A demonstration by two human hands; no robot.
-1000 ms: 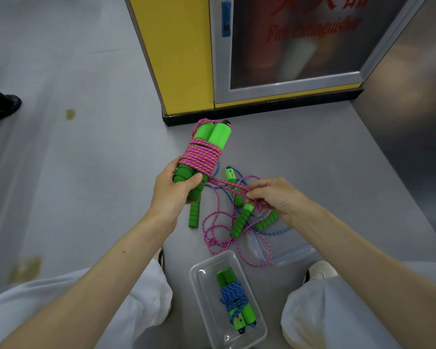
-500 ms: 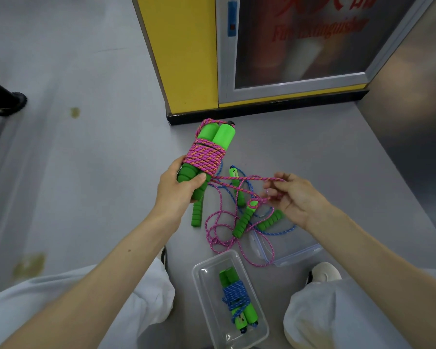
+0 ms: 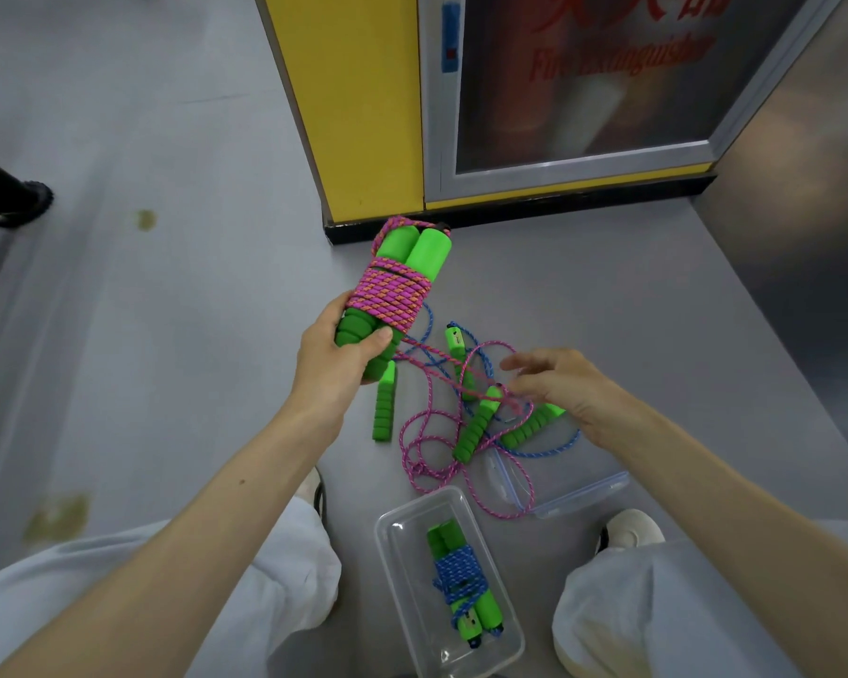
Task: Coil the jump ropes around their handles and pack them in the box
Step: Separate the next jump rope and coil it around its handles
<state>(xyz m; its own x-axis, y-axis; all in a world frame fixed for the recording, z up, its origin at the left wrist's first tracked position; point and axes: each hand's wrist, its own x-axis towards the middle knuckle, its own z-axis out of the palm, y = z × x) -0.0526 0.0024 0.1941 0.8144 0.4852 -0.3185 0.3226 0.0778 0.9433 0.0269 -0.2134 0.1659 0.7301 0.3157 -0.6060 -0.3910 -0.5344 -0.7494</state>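
My left hand [image 3: 336, 357] grips the lower end of two green foam handles [image 3: 414, 252] held side by side, wound with several turns of pink rope [image 3: 392, 293]. The free pink rope [image 3: 427, 433] trails down to a loose heap on the floor. My right hand [image 3: 566, 384] hovers over that heap with fingers spread; the pink strand runs under its thumb side and I see no grip. Loose green handles [image 3: 476, 428] and blue rope [image 3: 549, 450] lie there too. The clear box [image 3: 397, 523] between my knees holds one blue-roped bundle [image 3: 461, 577].
The box lid [image 3: 586, 491] lies on the floor right of the box, partly under the ropes. A yellow fire-extinguisher cabinet [image 3: 363, 115] stands just beyond the bundle. My knees and a white shoe [image 3: 630, 528] flank the box. A black wheeled leg [image 3: 16, 203] is at the far left.
My right hand has let the pink strand slip off its fingers and dropped back toward the heap, fingers now spread. The left hand holds the bundle in the same place.
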